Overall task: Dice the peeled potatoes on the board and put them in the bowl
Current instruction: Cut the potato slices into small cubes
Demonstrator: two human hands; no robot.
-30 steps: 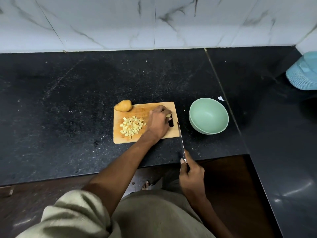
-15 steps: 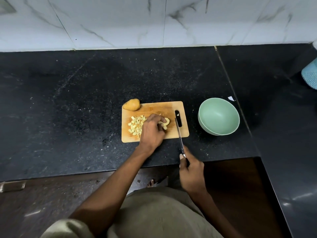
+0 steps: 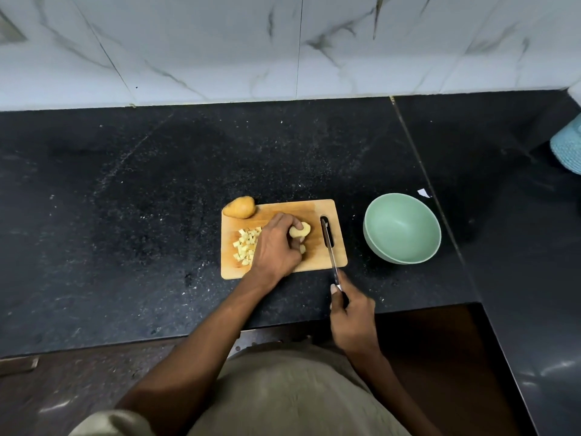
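Observation:
A wooden cutting board (image 3: 317,209) lies on the black counter. My left hand (image 3: 275,247) holds a pale piece of peeled potato (image 3: 301,229) at the board's middle, fingers curled round it. A pile of potato dice (image 3: 245,246) lies on the board's left part, partly hidden by that hand. A whole potato (image 3: 240,207) rests at the board's far left corner. My right hand (image 3: 352,313) grips the handle of a knife (image 3: 329,247); its blade lies over the board's right end, just right of the piece. A pale green bowl (image 3: 402,228) stands to the right of the board and holds nothing.
The black stone counter (image 3: 141,215) runs to a white marble wall behind and turns a corner on the right. A light blue woven object (image 3: 567,146) sits at the far right edge. A small white scrap (image 3: 423,192) lies behind the bowl.
My left hand has pulled the potato piece from the board's right end to its middle. The knife blade has moved onto the board's right end.

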